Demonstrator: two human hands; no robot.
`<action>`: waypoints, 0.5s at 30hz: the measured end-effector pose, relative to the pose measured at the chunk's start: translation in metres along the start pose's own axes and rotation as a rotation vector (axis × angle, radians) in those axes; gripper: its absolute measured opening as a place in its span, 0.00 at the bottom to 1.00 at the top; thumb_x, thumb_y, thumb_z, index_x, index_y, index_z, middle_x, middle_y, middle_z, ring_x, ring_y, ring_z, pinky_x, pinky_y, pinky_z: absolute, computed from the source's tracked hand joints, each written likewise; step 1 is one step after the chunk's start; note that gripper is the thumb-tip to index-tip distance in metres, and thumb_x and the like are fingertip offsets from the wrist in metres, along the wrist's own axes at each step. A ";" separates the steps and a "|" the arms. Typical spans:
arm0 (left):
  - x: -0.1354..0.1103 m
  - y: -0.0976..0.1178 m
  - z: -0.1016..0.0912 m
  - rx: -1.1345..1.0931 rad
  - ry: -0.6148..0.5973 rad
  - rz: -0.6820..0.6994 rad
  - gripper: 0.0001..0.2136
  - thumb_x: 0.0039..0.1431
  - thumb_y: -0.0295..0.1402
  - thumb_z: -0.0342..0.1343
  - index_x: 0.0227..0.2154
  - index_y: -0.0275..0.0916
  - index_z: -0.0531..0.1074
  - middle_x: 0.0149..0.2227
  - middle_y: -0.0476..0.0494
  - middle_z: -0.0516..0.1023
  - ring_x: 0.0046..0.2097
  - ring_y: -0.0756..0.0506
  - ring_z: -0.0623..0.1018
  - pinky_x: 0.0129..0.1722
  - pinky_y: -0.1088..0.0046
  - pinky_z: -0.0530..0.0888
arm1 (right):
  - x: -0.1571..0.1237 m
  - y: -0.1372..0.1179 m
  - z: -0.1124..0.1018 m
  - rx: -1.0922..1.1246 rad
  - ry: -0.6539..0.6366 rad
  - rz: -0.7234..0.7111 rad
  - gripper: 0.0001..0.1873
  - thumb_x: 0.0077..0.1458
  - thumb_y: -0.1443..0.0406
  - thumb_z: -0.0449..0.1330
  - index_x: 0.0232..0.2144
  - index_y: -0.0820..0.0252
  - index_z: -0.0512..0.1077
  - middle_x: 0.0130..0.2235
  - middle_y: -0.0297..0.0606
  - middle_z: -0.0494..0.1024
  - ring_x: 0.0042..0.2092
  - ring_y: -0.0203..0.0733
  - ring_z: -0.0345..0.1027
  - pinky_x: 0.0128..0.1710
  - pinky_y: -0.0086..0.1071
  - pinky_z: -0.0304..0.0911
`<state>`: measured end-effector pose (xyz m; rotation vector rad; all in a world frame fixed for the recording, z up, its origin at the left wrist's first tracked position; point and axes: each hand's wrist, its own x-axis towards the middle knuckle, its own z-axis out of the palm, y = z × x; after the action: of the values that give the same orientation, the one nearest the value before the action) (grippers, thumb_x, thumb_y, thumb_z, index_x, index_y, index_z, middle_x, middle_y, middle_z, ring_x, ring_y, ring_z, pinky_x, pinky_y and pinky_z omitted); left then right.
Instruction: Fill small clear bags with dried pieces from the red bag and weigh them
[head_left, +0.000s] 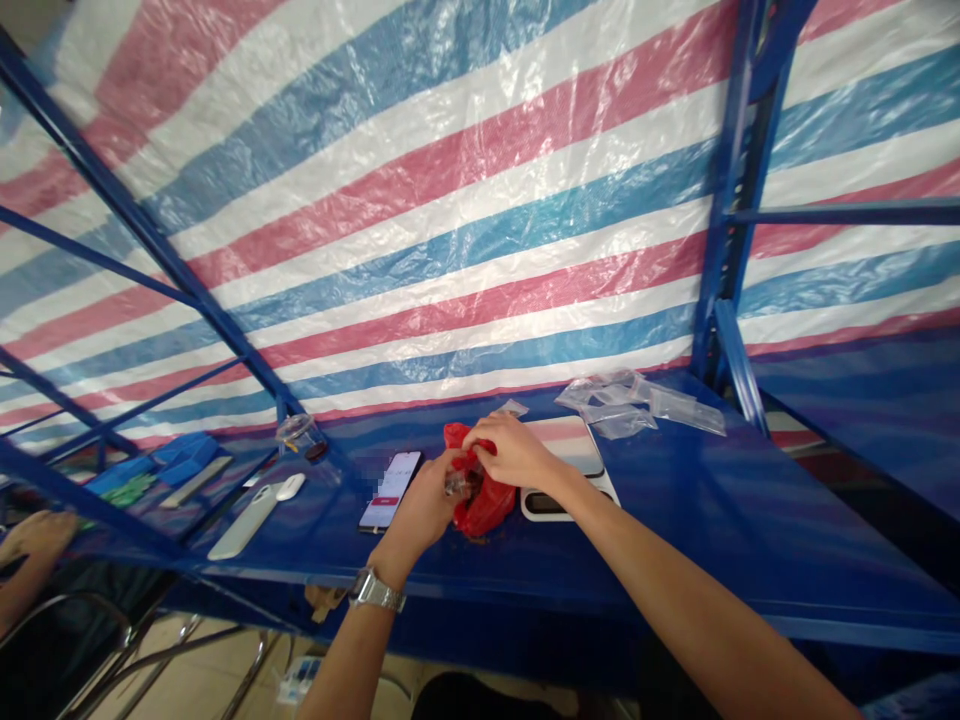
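Just left of the left hand (431, 505), there's a smartphone (393, 490), screen lit. Farther left: a pale phone (244, 522), a small white rounded gadget (290, 487) touching its end, and behind them a clear plastic cup (295, 436) with something dark inside. To the right we go: a white digital scale (581, 450) beside and behind the right hand (510, 448), the right forearm crossing its near corner and covering part of the display. Beyond it, a spread of clear plastic bags (626, 400).

And here's the centrepiece, a red plastic bag (491, 505), directly between and under both hands! Thin, shiny, crumpled, its top bunched up; the right hand pinches the gathered plastic, the left hand's fingers close in at the same spot, their exact grip hidden. Something dark and glossy peeks through by the left fingertips, too small to identify.

All this on a blue tabletop (675, 500). Behind the hands rises a red, white and blue striped tarpaulin (487, 220), blue metal posts (720, 250) either side. Far left, another person's hand (41, 535).
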<state>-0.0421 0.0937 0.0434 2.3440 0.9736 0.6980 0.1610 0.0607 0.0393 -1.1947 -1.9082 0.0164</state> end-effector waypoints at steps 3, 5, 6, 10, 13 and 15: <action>0.001 -0.003 0.000 -0.018 -0.009 -0.053 0.24 0.51 0.25 0.62 0.53 0.43 0.75 0.33 0.48 0.80 0.37 0.43 0.78 0.40 0.68 0.71 | 0.000 -0.005 -0.001 0.028 -0.020 -0.002 0.16 0.55 0.76 0.58 0.38 0.56 0.82 0.39 0.38 0.85 0.42 0.46 0.75 0.49 0.40 0.62; 0.001 -0.005 0.000 -0.043 0.008 -0.073 0.25 0.52 0.25 0.63 0.54 0.43 0.73 0.35 0.48 0.80 0.38 0.43 0.78 0.42 0.67 0.71 | 0.000 -0.008 -0.002 0.074 -0.041 -0.006 0.15 0.56 0.75 0.59 0.41 0.57 0.82 0.42 0.40 0.85 0.43 0.47 0.76 0.50 0.40 0.63; 0.001 -0.006 0.000 -0.065 0.022 -0.079 0.25 0.52 0.25 0.63 0.55 0.42 0.72 0.36 0.48 0.80 0.39 0.43 0.79 0.43 0.67 0.72 | 0.001 -0.009 -0.003 0.099 -0.051 -0.007 0.15 0.57 0.74 0.59 0.42 0.57 0.82 0.43 0.40 0.86 0.44 0.47 0.76 0.50 0.40 0.63; 0.000 -0.002 0.001 -0.215 0.085 -0.098 0.25 0.53 0.27 0.62 0.56 0.42 0.67 0.40 0.46 0.80 0.44 0.43 0.80 0.48 0.64 0.73 | 0.002 -0.010 -0.004 0.178 -0.076 -0.003 0.14 0.57 0.73 0.61 0.43 0.57 0.81 0.45 0.41 0.86 0.46 0.49 0.76 0.51 0.41 0.64; -0.002 0.004 0.003 -0.309 0.121 -0.103 0.25 0.53 0.27 0.62 0.54 0.42 0.66 0.41 0.47 0.80 0.44 0.44 0.81 0.49 0.65 0.74 | 0.003 -0.008 0.000 0.279 -0.071 0.037 0.16 0.55 0.76 0.58 0.40 0.58 0.81 0.43 0.41 0.85 0.44 0.47 0.77 0.49 0.40 0.66; -0.004 0.007 0.005 -0.340 0.131 -0.096 0.24 0.54 0.28 0.63 0.54 0.43 0.66 0.42 0.47 0.80 0.44 0.44 0.81 0.48 0.66 0.75 | 0.004 -0.006 0.004 0.389 -0.054 0.082 0.16 0.55 0.76 0.56 0.39 0.58 0.79 0.42 0.40 0.85 0.43 0.45 0.78 0.47 0.38 0.68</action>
<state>-0.0380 0.0852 0.0433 1.9640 0.9333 0.9101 0.1535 0.0616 0.0418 -1.0116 -1.7959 0.4475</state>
